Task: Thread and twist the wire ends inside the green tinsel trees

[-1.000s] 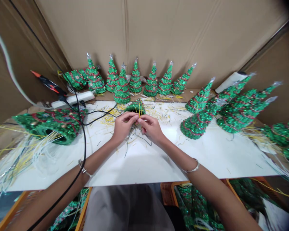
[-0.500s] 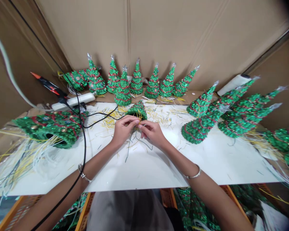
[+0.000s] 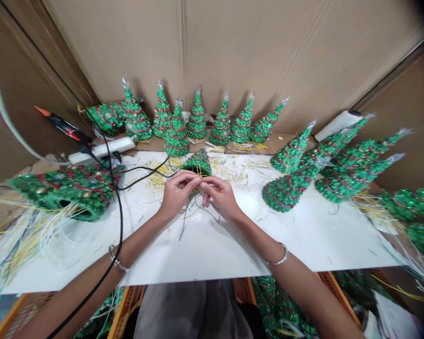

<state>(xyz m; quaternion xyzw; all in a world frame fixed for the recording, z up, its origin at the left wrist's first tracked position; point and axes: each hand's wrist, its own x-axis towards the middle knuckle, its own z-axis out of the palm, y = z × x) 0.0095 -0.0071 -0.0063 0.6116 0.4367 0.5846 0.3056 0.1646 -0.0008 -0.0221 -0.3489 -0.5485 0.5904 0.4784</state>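
A small green Christmas tree (image 3: 199, 159) lies on its side on the white table top (image 3: 205, 249), its base toward me. Thin yellow wires (image 3: 199, 170) come out of that base to my fingertips. My left hand (image 3: 180, 190) pinches the wires between thumb and forefinger. Meeting it from the other side, my right hand (image 3: 219, 194) is closed in a pinch on the same wires. Dark green wires (image 3: 184, 221) hang down below my hands onto the table. The exact wire ends between the fingertips are too small to make out.
Small trees (image 3: 221, 123) stand along the back, with more at the right. A larger tree (image 3: 65, 190) lies at left beside loose wires. A black cable (image 3: 119, 221) crosses my left forearm. A glue gun (image 3: 65, 128) and power strip (image 3: 102, 149) sit back left. Wire clippings litter the table.
The view has shifted slightly. Both hands stay together at the tree's base, pinching the wires; the fingers of my right hand have moved a little.
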